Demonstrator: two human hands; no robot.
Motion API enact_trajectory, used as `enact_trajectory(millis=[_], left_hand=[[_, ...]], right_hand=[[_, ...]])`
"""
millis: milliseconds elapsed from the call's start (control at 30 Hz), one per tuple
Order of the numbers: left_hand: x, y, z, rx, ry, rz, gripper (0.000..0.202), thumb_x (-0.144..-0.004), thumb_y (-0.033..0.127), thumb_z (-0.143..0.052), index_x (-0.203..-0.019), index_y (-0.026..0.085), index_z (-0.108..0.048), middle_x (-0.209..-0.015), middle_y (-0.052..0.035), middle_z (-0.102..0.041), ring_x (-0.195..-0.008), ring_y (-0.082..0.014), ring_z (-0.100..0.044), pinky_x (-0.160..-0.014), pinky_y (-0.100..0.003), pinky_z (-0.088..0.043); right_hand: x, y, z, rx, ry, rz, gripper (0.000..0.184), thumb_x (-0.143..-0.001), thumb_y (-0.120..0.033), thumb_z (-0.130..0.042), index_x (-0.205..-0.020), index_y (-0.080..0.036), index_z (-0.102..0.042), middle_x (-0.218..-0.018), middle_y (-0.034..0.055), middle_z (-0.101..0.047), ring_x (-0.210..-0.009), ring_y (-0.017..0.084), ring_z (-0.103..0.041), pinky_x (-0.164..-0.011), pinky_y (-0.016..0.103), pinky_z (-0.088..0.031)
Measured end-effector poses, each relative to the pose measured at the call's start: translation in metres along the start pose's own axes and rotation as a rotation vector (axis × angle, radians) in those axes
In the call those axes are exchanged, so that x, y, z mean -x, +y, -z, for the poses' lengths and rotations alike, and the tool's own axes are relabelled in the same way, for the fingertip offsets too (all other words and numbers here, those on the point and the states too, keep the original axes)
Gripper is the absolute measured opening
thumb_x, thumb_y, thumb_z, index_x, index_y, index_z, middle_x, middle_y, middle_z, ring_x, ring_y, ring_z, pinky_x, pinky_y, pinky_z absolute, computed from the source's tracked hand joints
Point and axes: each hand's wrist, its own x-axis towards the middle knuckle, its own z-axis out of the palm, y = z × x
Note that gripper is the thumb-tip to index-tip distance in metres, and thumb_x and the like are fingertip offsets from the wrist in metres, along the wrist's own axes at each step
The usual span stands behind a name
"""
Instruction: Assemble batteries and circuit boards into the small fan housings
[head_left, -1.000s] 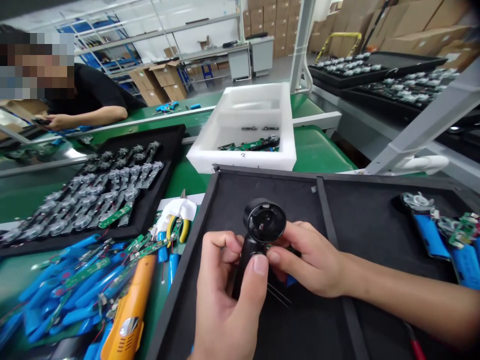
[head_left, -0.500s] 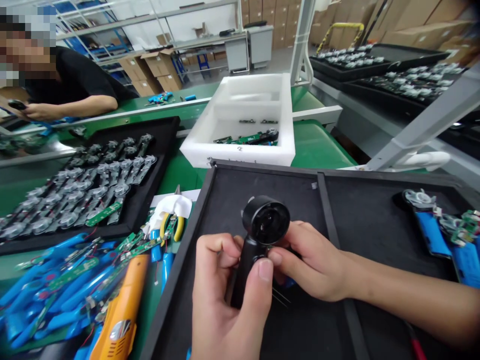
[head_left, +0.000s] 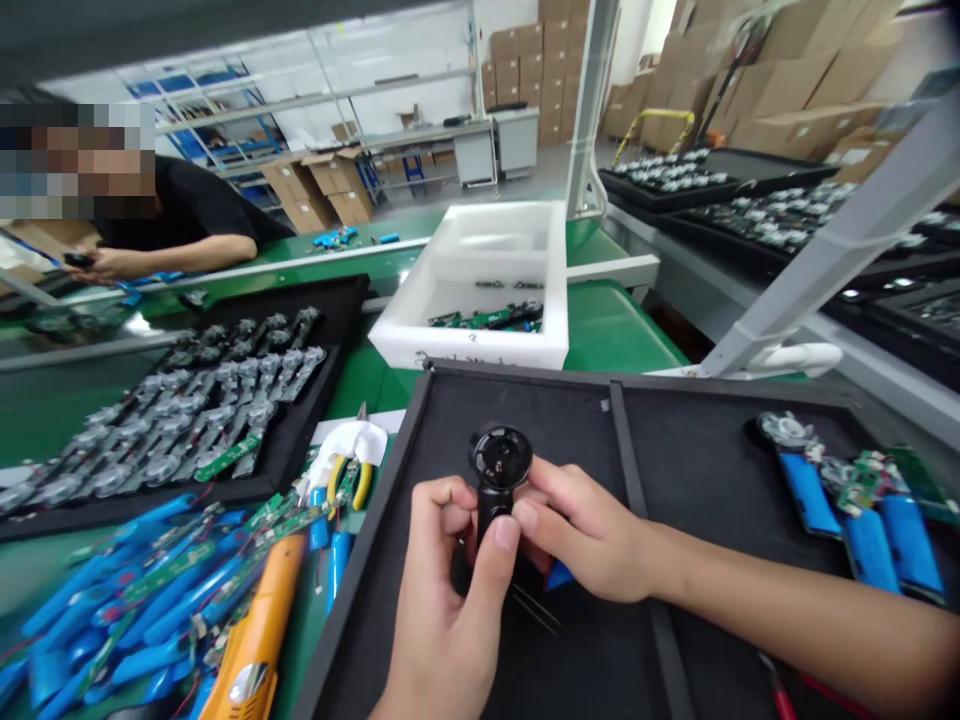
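Observation:
A small black handheld fan (head_left: 501,458) with a round head is held upright over the black tray (head_left: 570,650). My left hand (head_left: 454,590) is wrapped around its handle, the thumb lying along the front. With fingers closed, my right hand (head_left: 585,525) grips the fan's right side just below the head. Thin wires (head_left: 536,608) and a bit of blue show under the right fingers. What else those fingertips may pinch is hidden.
Left lie blue battery cells (head_left: 150,600), an orange electric screwdriver (head_left: 262,620) and yellow-handled pliers (head_left: 351,482). Behind them is a tray of fan parts (head_left: 202,400). A white foam box (head_left: 487,345) stands ahead. Half-shells with batteries (head_left: 810,490) sit right. Across the bench, a person (head_left: 202,215) works.
The view has tilted up and shifted slightly. The fan's head has tipped to face more upward. Both hands keep their grip on it.

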Motion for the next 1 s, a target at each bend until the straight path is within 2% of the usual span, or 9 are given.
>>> enact_trajectory(millis=[133,267,367,433,600,800,867,933,1000], left_hand=[[-0.011,0.002,0.016,-0.283,-0.086,-0.098,0.020,-0.101,0.037,-0.050,-0.115,0.025,-0.057,-0.111,-0.0065,-0.065,-0.098,-0.0207,-0.065,-0.086,-0.031,-0.053],[-0.031,-0.008,0.068,-0.777,-0.140,-0.236,0.029,-0.097,0.040,-0.050,-0.119,0.029,-0.065,-0.139,-0.0088,-0.056,-0.135,-0.0308,-0.049,-0.116,-0.048,-0.037],[-0.035,-0.027,0.107,-0.971,-0.117,-0.066,0.045,-0.095,0.046,-0.050,-0.134,0.024,-0.057,-0.143,-0.0113,-0.056,-0.132,-0.0321,-0.054,-0.111,-0.048,-0.044],[-0.029,-0.038,0.120,-0.985,-0.169,0.034,0.051,-0.096,0.043,-0.045,-0.141,0.021,-0.052,-0.146,-0.0118,-0.056,-0.132,-0.0301,-0.056,-0.109,-0.044,-0.047],[-0.003,-0.042,0.116,-1.072,-0.148,0.053,0.053,-0.097,0.032,-0.036,-0.146,0.016,-0.049,-0.147,-0.0145,-0.055,-0.135,-0.0295,-0.055,-0.110,-0.044,-0.045],[0.018,-0.024,0.132,-1.154,-0.213,0.164,0.048,-0.089,0.031,-0.050,-0.136,0.023,-0.057,-0.126,-0.0118,-0.069,-0.116,-0.0300,-0.066,-0.095,-0.041,-0.052],[0.003,-0.008,0.133,-1.240,-0.225,0.159,0.033,-0.089,0.031,-0.050,-0.116,0.025,-0.068,-0.109,-0.0093,-0.073,-0.101,-0.0297,-0.071,-0.084,-0.040,-0.053],[-0.027,0.010,0.121,-1.295,-0.203,0.058,0.028,-0.094,0.033,-0.044,-0.094,0.024,-0.070,-0.099,-0.0086,-0.072,-0.092,-0.0283,-0.071,-0.080,-0.039,-0.053],[-0.067,0.025,0.098,-1.251,-0.154,-0.165,0.032,-0.098,0.029,-0.038,-0.108,0.023,-0.068,-0.111,-0.0097,-0.070,-0.102,-0.0262,-0.069,-0.090,-0.038,-0.052]], right_hand=[[-0.006,0.001,0.001,-0.064,0.118,-0.022,0.030,-0.101,-0.042,-0.055,-0.113,-0.015,-0.058,-0.061,-0.0089,-0.044,-0.052,0.007,-0.037,-0.050,0.019,-0.031],[-0.011,0.004,-0.002,0.016,0.152,-0.054,0.030,-0.101,-0.042,-0.051,-0.095,-0.014,-0.061,-0.066,-0.0065,-0.043,-0.057,0.008,-0.036,-0.053,0.020,-0.029],[-0.010,0.004,-0.006,0.195,0.072,-0.115,0.030,-0.099,-0.040,-0.054,-0.082,-0.015,-0.057,-0.062,-0.0070,-0.043,-0.056,0.008,-0.036,-0.051,0.021,-0.026],[-0.009,0.002,-0.008,0.296,0.031,-0.127,0.029,-0.097,-0.039,-0.055,-0.079,-0.016,-0.056,-0.060,-0.0075,-0.042,-0.056,0.008,-0.036,-0.051,0.022,-0.025],[-0.003,-0.003,-0.016,0.362,-0.005,-0.128,0.028,-0.098,-0.038,-0.053,-0.079,-0.017,-0.054,-0.060,-0.0071,-0.044,-0.056,0.009,-0.038,-0.052,0.022,-0.026],[0.011,-0.007,-0.034,0.511,-0.081,-0.114,0.030,-0.095,-0.047,-0.056,-0.083,-0.019,-0.063,-0.067,-0.0043,-0.055,-0.061,0.012,-0.049,-0.057,0.023,-0.030],[0.013,-0.008,-0.037,0.580,-0.091,-0.110,0.032,-0.095,-0.050,-0.056,-0.087,-0.021,-0.067,-0.072,-0.0025,-0.061,-0.065,0.014,-0.054,-0.060,0.024,-0.032],[0.012,-0.009,-0.037,0.633,-0.094,-0.117,0.036,-0.095,-0.053,-0.054,-0.089,-0.021,-0.070,-0.075,-0.0006,-0.067,-0.067,0.015,-0.058,-0.061,0.025,-0.033],[0.012,-0.009,-0.036,0.671,-0.101,-0.117,0.040,-0.096,-0.057,-0.052,-0.093,-0.021,-0.072,-0.079,0.0010,-0.071,-0.069,0.017,-0.061,-0.061,0.025,-0.034]])
